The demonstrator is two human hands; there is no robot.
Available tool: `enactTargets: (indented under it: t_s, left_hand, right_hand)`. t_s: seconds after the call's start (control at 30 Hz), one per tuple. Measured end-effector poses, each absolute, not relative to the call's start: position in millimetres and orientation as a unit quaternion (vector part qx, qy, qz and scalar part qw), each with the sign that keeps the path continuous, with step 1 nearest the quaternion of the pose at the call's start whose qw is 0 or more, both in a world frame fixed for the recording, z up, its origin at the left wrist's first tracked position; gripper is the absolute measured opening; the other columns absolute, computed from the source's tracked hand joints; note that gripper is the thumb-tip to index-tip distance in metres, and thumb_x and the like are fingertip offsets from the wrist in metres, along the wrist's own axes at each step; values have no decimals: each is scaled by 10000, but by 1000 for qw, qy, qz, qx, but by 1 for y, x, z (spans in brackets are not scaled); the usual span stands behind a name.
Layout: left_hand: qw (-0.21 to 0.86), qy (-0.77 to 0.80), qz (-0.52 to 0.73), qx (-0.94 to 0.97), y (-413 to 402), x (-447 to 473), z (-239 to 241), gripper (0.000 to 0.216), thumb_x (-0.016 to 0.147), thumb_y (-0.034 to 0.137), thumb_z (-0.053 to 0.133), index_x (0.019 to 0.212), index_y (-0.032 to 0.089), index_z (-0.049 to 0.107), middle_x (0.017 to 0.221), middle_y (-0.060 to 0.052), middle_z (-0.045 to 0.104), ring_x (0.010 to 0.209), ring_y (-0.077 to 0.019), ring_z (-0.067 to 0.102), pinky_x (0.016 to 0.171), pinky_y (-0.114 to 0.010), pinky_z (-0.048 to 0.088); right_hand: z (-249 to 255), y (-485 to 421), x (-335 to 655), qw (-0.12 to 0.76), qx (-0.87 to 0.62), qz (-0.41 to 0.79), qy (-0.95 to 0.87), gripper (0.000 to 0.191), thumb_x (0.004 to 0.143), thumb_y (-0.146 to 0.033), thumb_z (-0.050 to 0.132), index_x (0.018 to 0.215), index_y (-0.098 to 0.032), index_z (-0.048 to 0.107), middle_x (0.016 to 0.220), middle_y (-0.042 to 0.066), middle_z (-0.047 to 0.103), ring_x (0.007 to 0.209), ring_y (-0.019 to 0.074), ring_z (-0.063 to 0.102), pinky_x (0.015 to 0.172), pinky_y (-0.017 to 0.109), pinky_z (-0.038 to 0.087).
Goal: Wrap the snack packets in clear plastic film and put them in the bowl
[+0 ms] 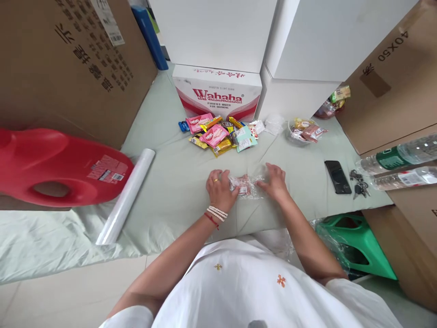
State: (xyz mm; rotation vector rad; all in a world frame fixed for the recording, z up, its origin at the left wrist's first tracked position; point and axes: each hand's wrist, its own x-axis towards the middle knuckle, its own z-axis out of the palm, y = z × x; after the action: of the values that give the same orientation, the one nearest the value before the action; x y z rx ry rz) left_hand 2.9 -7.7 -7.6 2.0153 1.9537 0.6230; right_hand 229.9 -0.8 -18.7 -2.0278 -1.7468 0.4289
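On the green cloth in front of me lies a small clear plastic bag point(256, 187) with a reddish-brown wrapped snack point(244, 184) inside. My left hand point(221, 187) rests at the bag's left end, its thumb against the plastic and the fingers bent and apart from the thumb. At the right end, my right hand point(276, 183) has its thumb touching the plastic while the fingers stay spread away from it. Beyond the hands is a pile of wrapped snacks point(218, 136), pink, yellow and blue among them. A clear tub point(296, 136) of packed snacks stands farther right.
A Wahaha carton point(218, 93) stands behind the snacks. At left are a red jug point(68, 166) and a roll of plastic film point(128, 196). A phone point(337, 176), keys point(359, 184) and bottles point(399, 157) lie right. A green container point(372, 250) sits below the table edge.
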Motion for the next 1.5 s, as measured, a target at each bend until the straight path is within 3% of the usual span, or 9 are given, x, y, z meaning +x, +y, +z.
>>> enactTargets:
  t_s: [0.17, 0.27, 0.53, 0.63, 0.8, 1.0, 1.23, 1.37, 1.5]
  left_hand:
    - [165, 676, 150, 702, -3, -4, -8, 463, 826, 452, 696, 1212, 204, 635, 1257, -167, 640, 1296, -374, 509, 1093, -547, 370]
    - [214, 677, 142, 690, 0, -7, -5, 437, 826, 442, 694, 1190, 219, 605, 1090, -105, 692, 1157, -341, 592, 994, -495, 432]
    - [264, 679, 209, 653, -1, 1, -12, 343, 789, 344, 741, 1048, 204, 565, 953, -57, 657, 1008, -289, 608, 907, -422, 455]
    - [252, 647, 264, 670, -6, 6, -14, 294, 793, 236, 707, 1052, 201, 570, 1020, -66, 620, 949, -244, 592, 856, -371, 475]
    - [206, 628, 247, 709, -17, 21, -6, 269, 864, 213, 635, 1133, 210, 623, 1037, -85, 571, 990, -254, 575, 802, -344, 481]
    - [175, 528, 244, 794, -28, 48, -10, 523, 912, 123, 476, 1434, 144, 489, 1155, -172, 607, 1110, -302, 561, 955, -452, 478]
    - [439, 356, 344, 750, -41, 50, -25, 850, 699, 90, 535, 1512, 188, 307, 1381, -181, 559, 1237, -287, 589, 1021, -494, 542]
    - [505, 384, 376, 675, -48, 13, -18, 711, 771, 133, 532, 1460, 249, 402, 1426, -156, 504, 1283, -260, 574, 902, -407, 614]
    - [485, 473, 372, 635, -60, -38, -18, 427, 817, 196, 564, 1241, 238, 592, 1333, -132, 529, 1210, -258, 587, 875, -428, 636]
  right_hand:
    - [-22, -5, 225, 278, -631, 234, -685, 219, 881, -284, 621, 1058, -279, 749, 1414, 90, 526, 1237, 266, 553, 1081, 478, 478]
    - [-13, -18, 235, 314, -565, 214, -732, 206, 927, -255, 590, 1018, -279, 773, 1348, 90, 575, 1221, 257, 554, 1053, 452, 500]
    - [-16, -41, 240, 191, -532, 208, -798, 219, 939, -230, 556, 955, -247, 774, 1386, 78, 619, 1377, 302, 424, 1152, 537, 371]
    - [-21, -41, 227, 204, -612, 192, -739, 196, 947, -315, 569, 824, -218, 686, 1166, 119, 682, 1245, 318, 502, 1068, 507, 427]
    - [-13, -46, 197, 240, -674, 229, -659, 126, 882, -223, 509, 954, -235, 612, 950, 71, 654, 898, 247, 596, 866, 396, 507]
    - [-1, -50, 181, 400, -614, 380, -565, 305, 969, -344, 446, 1176, -248, 649, 1161, 78, 698, 1045, 219, 652, 906, 351, 541]
    - [-16, -45, 194, 389, -664, 375, -517, 375, 976, -415, 454, 1220, -268, 697, 1050, 71, 741, 1000, 237, 680, 859, 376, 568]
    - [11, -7, 241, 404, -697, 277, -523, 377, 957, -334, 406, 1169, -212, 693, 1042, 86, 737, 901, 225, 684, 789, 351, 571]
    - [66, 83, 334, 439, -757, -30, -484, 449, 952, -189, 314, 1263, -151, 636, 1222, 131, 688, 1114, 234, 635, 990, 392, 498]
